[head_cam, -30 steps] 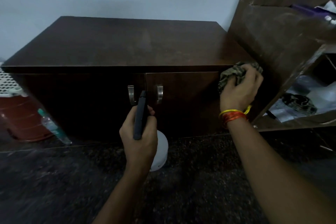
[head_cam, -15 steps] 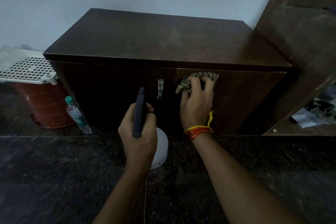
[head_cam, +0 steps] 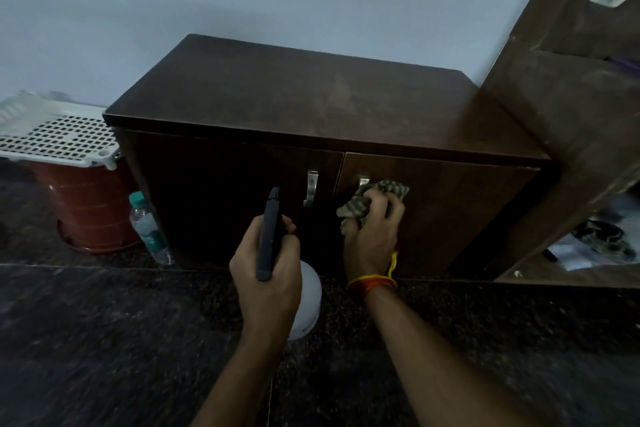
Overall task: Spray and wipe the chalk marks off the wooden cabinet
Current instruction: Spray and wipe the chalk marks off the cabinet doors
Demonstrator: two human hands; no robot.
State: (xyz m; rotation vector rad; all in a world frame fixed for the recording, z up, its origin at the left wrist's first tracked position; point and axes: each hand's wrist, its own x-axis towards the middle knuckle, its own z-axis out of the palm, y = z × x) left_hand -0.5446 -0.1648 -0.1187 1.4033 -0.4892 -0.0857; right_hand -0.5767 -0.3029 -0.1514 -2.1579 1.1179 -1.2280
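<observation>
Cabinet (head_cam: 311,104) of dark wood stands against the pale wall, its two doors facing the camera and its top showing faint dusty smears; no distinct chalk lines can be made out in the dim light. At the far left a reddish-brown tub (head_cam: 90,211) sits on the speckled floor (head_cam: 104,340) with a white perforated lid (head_cam: 59,135) across its top. Just beside the cabinet's left corner a clear plastic bottle (head_cam: 149,229) with a green cap leans toward the cabinet.

Left hand (head_cam: 268,274) reaches forward from a bare forearm, knuckles up, fingers curled tight around a spray bottle (head_cam: 308,302); its dark spray head (head_cam: 269,232) runs upward out of the fist and points at the left door, while the white body hangs below the palm. The hand is held in front of the cabinet, not touching it. A metal handle (head_cam: 310,188) on the left door shows just beyond the nozzle.

Right hand (head_cam: 372,232) is stretched farther forward, wrist bent back, fingers closed over a bunched striped cloth (head_cam: 360,206) and pressing it flat against the upper left part of the right door, covering most of that door's handle. Orange and yellow threads (head_cam: 374,282) circle the right wrist. To the far right a tall wooden unit (head_cam: 561,107) stands against the cabinet's side, with blurred items on its low shelf.
</observation>
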